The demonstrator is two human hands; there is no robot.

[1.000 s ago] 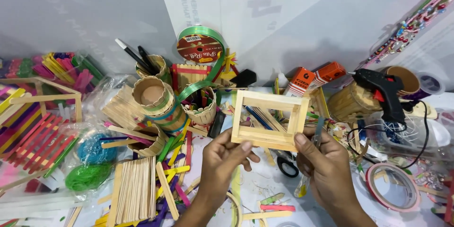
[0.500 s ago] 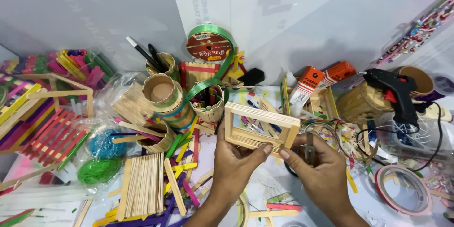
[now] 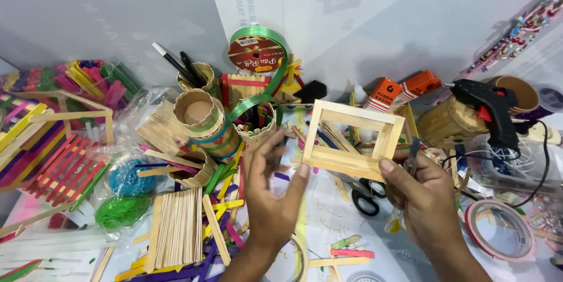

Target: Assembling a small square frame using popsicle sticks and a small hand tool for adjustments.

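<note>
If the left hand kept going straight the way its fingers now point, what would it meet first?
The left hand points up and away, toward the back wall. First in that line is probably the small stick-built cup wrapped by green ribbon, just past the fingertips; depth is unclear, so it could pass above it.

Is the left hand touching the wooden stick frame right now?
Touching. In the head view the left hand has its thumb tip pressed on the lower left edge of the wooden stick frame.

Rect. frame of pale craft sticks [image 3: 353, 139], open centre, tilted, held above table.
</note>
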